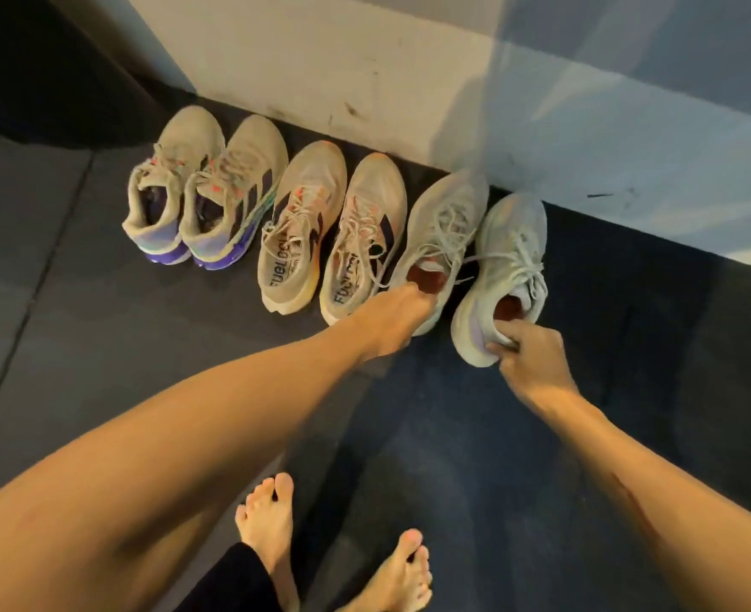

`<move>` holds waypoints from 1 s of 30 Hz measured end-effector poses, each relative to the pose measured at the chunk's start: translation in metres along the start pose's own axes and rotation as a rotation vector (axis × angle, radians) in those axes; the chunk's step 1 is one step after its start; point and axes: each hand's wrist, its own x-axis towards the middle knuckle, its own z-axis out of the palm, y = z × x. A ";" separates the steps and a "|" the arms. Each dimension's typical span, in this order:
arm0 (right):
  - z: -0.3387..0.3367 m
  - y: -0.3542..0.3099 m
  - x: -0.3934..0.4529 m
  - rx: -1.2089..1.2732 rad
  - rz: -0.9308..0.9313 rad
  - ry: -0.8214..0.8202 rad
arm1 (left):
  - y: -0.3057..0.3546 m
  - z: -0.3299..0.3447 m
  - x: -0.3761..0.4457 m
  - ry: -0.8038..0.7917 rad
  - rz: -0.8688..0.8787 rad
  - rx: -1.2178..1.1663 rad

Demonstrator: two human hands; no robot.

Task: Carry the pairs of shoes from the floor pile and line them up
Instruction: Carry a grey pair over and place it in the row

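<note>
Head view: right hand (530,357) pinched the right shoe (504,267) at its heel, left hand (393,318) gripped its mate (446,231); toes pointed wallward (row nearly parallel).

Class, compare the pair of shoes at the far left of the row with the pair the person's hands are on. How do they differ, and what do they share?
The left pair has purple soles and dark side stripes; the pale grey pair has pale soles and lilac heel patches.
The left pair stands untouched; the left hand and right hand each grip a heel of the grey pair.
The left pair's linings look dark, the grey pair's red.
Both are laced trainers with toes toward the wall.
</note>
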 end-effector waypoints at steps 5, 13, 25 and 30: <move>0.021 0.014 0.031 -0.135 -0.024 -0.014 | 0.055 -0.245 0.088 0.391 0.293 -0.154; 0.045 0.016 0.041 -0.263 0.045 -0.012 | 0.065 -0.316 0.164 0.103 0.435 -0.255; 0.029 -0.001 0.038 -0.062 0.223 -0.462 | 0.071 -0.326 0.149 -0.004 0.378 -0.271; 0.038 -0.011 0.038 -0.186 0.253 -0.410 | 0.066 -0.312 0.147 0.016 0.442 -0.157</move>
